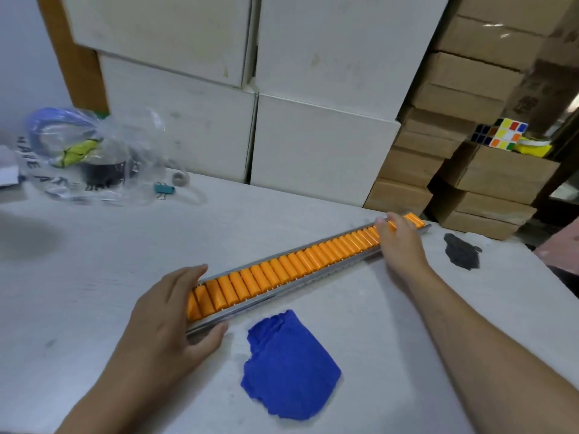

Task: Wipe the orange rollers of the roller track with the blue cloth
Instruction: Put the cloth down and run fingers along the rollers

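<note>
A long roller track (300, 267) with a metal frame and a row of orange rollers lies diagonally on the white table, from near left to far right. My left hand (166, 317) grips its near left end, fingers behind and thumb in front. My right hand (399, 242) holds the track close to its far right end, fingers over the rollers. The crumpled blue cloth (289, 368) lies flat on the table just in front of the track, between my forearms, touched by neither hand.
A clear plastic bag (91, 158) with items, a teal binder clip (164, 189) and a tape roll (181, 179) sit at the far left. White boxes (313, 145) and brown cartons (488, 177) stand behind. A dark stain (462, 250) marks the table's right corner.
</note>
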`<state>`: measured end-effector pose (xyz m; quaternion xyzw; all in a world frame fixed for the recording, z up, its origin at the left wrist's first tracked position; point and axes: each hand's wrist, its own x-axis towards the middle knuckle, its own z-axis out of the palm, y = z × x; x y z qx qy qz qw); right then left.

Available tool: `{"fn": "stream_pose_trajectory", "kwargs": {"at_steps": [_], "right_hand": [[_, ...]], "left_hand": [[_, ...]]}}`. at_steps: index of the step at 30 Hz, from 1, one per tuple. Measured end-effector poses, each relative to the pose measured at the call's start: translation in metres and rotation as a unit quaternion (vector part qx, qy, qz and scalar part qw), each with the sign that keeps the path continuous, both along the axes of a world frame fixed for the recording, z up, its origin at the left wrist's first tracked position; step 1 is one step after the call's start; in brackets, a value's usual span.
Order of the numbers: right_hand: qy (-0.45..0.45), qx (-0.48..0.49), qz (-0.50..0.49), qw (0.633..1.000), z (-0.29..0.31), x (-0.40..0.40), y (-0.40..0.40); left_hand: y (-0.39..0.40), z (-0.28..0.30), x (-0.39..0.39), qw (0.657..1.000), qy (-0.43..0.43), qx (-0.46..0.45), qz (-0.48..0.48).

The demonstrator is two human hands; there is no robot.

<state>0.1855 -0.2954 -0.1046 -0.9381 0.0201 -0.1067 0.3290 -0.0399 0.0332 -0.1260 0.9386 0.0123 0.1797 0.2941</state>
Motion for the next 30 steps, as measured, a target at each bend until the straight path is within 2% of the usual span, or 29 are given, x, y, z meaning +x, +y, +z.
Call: {"fn": "stream_pose_trajectory", "kwargs": {"at_steps": [4,10,14,24,30], "right_hand": [[-0.003,-0.074,-0.046,0.996,-0.009,0.032,-0.018],[0.009,-0.140,-0.101,0.985,-0.018,0.059,-0.038],[0.012,-0.183,-0.108,0.977,-0.022,0.068,-0.043],[0.010,-0.222,-0.041,0.974,-0.025,0.045,-0.033],[-0.014,-0.249,0.024,0.968,-0.016,-0.014,0.012]], "left_hand": [[0.005,-0.006,0.005,1.000,-0.005,-0.002,0.016],[0.010,-0.012,0.013,0.998,0.032,0.039,0.031],[0.009,-0.011,0.010,0.998,0.021,0.050,0.017],[0.011,-0.016,0.005,1.000,0.014,0.026,0.006],[0.009,-0.010,0.002,1.000,0.011,0.009,0.019]]}}
